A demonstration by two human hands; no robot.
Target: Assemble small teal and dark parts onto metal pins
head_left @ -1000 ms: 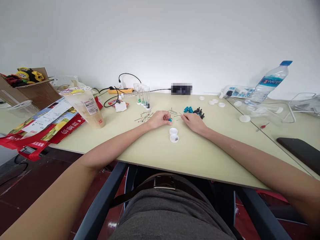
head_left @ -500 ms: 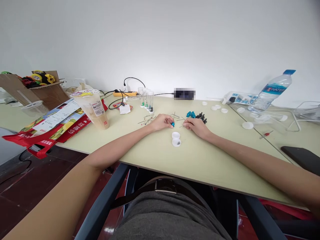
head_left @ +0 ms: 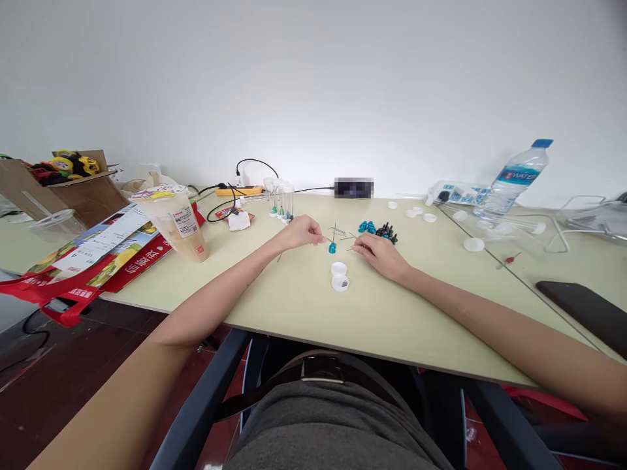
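Head view: two white caps point(head_left: 337, 282) lie near the teal piece point(head_left: 332, 249).

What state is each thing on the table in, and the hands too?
Blue piece: upright, thin rod rising from it.
Left hand: fingers bent, beside the piece; grip unclear.
Right hand: fingers bent; grip unclear.
Front white caps: open side up; nearer holds small dark bits.
Clear tubes: upright.
Drink cup: sealed on top.
Water bottle: blue cap on.
Cardboard box: open, toys showing.
Phone: lying flat.
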